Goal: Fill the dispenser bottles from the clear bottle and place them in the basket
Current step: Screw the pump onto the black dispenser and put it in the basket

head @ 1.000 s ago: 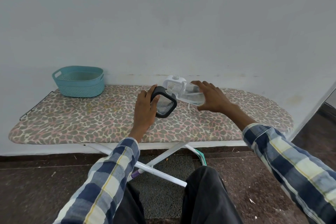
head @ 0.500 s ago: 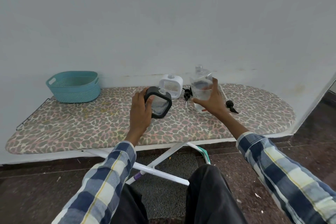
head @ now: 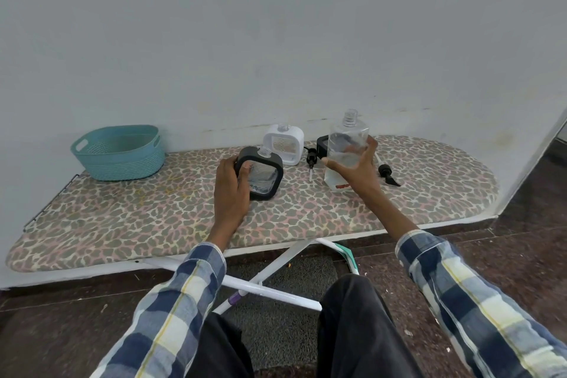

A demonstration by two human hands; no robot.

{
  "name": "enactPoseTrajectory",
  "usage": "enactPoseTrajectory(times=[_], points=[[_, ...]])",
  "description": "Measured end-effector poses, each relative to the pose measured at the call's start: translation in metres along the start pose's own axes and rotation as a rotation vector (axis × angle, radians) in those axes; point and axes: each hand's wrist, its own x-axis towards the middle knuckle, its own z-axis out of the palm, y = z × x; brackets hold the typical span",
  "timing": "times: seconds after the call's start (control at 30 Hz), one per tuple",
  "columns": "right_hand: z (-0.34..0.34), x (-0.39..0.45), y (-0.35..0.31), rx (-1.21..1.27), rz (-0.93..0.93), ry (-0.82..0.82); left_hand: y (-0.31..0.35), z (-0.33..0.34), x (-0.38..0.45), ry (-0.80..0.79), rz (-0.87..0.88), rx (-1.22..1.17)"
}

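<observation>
My left hand [head: 230, 184] grips a black-framed dispenser bottle [head: 263, 175] with an open neck, standing on the ironing board [head: 153, 218]. My right hand [head: 356, 167] wraps around the clear bottle [head: 345, 144], which stands upright, uncapped, with liquid in its lower part. A white-framed dispenser bottle [head: 283, 144] stands behind, near the wall. Another black dispenser bottle [head: 322, 144] is partly hidden behind the clear bottle. The teal basket [head: 118, 152] sits at the board's far left.
Two black pump heads lie on the board: one [head: 311, 159] between the bottles, one [head: 388, 173] right of my right hand. The wall runs close behind the board. White board legs [head: 270, 273] and dark floor are below.
The clear bottle went from tilted over the black dispenser bottle to upright on the board at the right. My left hand has kept hold of the black dispenser bottle.
</observation>
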Motion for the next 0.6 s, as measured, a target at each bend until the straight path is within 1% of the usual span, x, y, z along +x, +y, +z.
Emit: enactPoseTrajectory(times=[0.07,0.13,0.27,0.33,0.4,0.47,0.53,0.6], points=[[0.001,-0.002,-0.003,0.088,-0.037,0.049,-0.001,0.000,0.000,-0.009,-0.014,-0.008],[0.005,-0.006,-0.010,0.112,-0.107,0.154,-0.002,0.001,0.001,-0.016,-0.013,-0.015],[0.013,-0.016,-0.029,-0.041,-0.342,0.490,-0.002,0.001,0.000,-0.035,0.000,-0.026],[0.019,-0.022,-0.042,-0.088,-0.425,0.558,-0.002,0.001,0.001,-0.050,0.006,-0.033],[0.029,-0.029,-0.053,-0.125,-0.551,0.509,-0.003,0.001,0.001,-0.056,0.023,-0.039],[0.043,-0.035,-0.058,-0.163,-0.647,0.356,-0.001,0.001,0.000,-0.065,0.040,-0.035],[0.060,-0.038,-0.057,-0.181,-0.642,0.167,-0.001,0.000,0.000,-0.067,0.039,-0.025],[0.077,-0.040,-0.049,-0.201,-0.569,0.023,0.000,0.000,0.000,-0.068,0.021,-0.019]])
